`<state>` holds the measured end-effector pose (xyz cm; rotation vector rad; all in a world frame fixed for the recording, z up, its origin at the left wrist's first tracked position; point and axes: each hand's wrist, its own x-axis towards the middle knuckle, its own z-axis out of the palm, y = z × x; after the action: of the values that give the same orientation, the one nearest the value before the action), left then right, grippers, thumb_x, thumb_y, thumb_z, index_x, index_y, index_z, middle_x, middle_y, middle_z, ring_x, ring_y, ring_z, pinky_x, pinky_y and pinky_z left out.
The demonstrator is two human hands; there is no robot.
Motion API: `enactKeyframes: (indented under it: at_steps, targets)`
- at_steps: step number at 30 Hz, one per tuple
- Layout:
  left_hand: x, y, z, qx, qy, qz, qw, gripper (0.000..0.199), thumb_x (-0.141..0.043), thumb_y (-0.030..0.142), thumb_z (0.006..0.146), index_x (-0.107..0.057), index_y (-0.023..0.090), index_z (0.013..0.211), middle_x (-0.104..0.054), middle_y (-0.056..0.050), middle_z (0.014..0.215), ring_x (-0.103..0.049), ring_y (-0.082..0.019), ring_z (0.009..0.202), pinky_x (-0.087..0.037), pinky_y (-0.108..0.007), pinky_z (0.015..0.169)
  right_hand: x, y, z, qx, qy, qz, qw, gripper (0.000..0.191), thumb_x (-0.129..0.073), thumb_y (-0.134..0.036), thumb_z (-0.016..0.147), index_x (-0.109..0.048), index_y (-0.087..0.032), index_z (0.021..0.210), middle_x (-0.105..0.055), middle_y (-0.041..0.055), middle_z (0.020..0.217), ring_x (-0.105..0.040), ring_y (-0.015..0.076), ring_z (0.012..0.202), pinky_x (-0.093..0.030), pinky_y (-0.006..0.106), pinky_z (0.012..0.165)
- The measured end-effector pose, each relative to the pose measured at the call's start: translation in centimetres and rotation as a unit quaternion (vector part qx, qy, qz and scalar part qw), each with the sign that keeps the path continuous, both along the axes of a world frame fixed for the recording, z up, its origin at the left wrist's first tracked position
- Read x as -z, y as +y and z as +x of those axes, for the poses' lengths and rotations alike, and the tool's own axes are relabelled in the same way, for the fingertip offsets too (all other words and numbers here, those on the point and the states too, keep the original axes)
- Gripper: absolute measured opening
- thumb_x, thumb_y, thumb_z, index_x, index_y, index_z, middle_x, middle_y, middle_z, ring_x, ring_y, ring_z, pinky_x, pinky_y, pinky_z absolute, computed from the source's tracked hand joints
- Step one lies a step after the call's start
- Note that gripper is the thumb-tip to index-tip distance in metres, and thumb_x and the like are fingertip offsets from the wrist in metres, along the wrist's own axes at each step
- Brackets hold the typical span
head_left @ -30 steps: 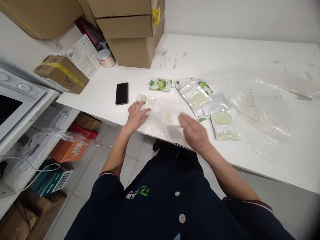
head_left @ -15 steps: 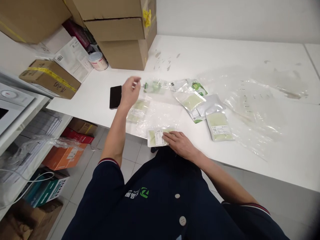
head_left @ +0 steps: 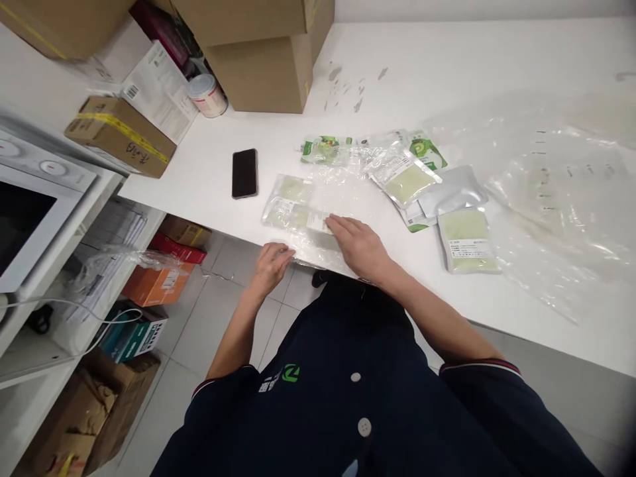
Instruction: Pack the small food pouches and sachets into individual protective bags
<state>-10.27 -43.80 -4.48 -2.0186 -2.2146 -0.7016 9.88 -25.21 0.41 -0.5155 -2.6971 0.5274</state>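
Note:
My left hand (head_left: 272, 266) is at the table's front edge, its fingers pinched on the rim of a clear plastic sheet (head_left: 330, 182); bubbles in the sheet are hard to make out. My right hand (head_left: 358, 246) lies with fingers stretched out over a pale green pouch with a white label (head_left: 318, 220), pressing it down on the sheet. Its thumb is hidden. Just left of that pouch rests a second pale green pouch (head_left: 287, 199), partly overlapped by clear film. Behind them is a green-printed spouted pouch (head_left: 325, 150).
To the right lie a clear-and-silver pouch (head_left: 405, 179), a silver pouch (head_left: 454, 189), another labelled green pouch (head_left: 470, 240) and a large clear plastic bag (head_left: 561, 192). A black phone (head_left: 245, 173) is at left. Cardboard boxes (head_left: 268, 76) and a tin (head_left: 207, 96) stand behind.
My left hand has come down from beside the phone to the sheet's front rim. My right hand and the labelled pouch have moved inward from the table edge. The view has shifted.

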Motion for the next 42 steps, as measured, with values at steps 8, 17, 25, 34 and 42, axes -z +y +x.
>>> enactKeyframes:
  at_steps: [8,17,25,34,42]
  targets:
    - [1.0,-0.6,1.4,0.009,0.021,0.084,0.996,0.015,-0.053,0.018,0.091,-0.067,0.019,0.095,-0.065,-0.012,0.098,-0.060,-0.022,0.096,-0.053,-0.039,0.083,4.9,-0.8,1.7,-0.103,-0.077,0.097,0.987,0.049,-0.039,-0.010,0.094,-0.048,-0.012,0.142,-0.044,0.0127,0.151,-0.035,0.0333,0.141,-0.035,0.052,0.112]
    - [2.1,1.7,0.0,0.136,-0.004,0.085,0.987,0.027,-0.055,0.019,0.093,-0.066,0.023,0.118,-0.065,-0.008,0.128,-0.048,-0.024,0.136,-0.048,-0.049,0.106,2.8,-0.8,2.8,-0.129,-0.130,0.022,0.983,0.069,-0.044,-0.058,0.094,-0.042,-0.015,0.147,-0.032,0.0151,0.157,-0.025,0.0365,0.146,-0.028,0.056,0.116]
    - [-1.5,3.2,1.5,0.153,-0.148,0.112,0.971,0.024,-0.052,0.020,0.095,-0.068,0.022,0.113,-0.074,-0.006,0.109,-0.064,-0.019,0.118,-0.051,-0.046,0.104,-0.9,4.8,11.0,-0.199,-0.104,-0.350,0.909,0.089,-0.050,-0.078,0.079,-0.030,-0.034,0.154,-0.026,0.0027,0.161,-0.024,0.0318,0.148,-0.029,0.053,0.117]
    - [-2.6,9.7,1.6,-0.082,-0.358,0.048,0.929,0.031,-0.053,0.044,0.093,-0.069,0.019,0.104,-0.073,-0.005,0.094,-0.067,-0.017,0.089,-0.051,-0.028,0.080,2.1,4.0,8.1,0.176,0.144,-0.418,0.880,0.037,-0.065,-0.049,0.084,-0.073,-0.024,0.108,-0.073,0.0069,0.109,-0.068,0.0250,0.104,-0.050,0.047,0.098]
    - [-1.4,14.5,2.4,-0.148,-0.264,-0.059,0.951,0.051,-0.044,0.026,0.095,-0.041,0.018,0.145,-0.059,-0.001,0.065,-0.060,-0.021,0.069,-0.046,-0.037,0.078,2.2,4.9,6.4,0.327,0.080,-0.143,0.931,0.061,-0.059,-0.047,0.088,-0.049,-0.011,0.136,-0.062,0.0228,0.122,-0.059,0.0350,0.112,-0.048,0.057,0.093]
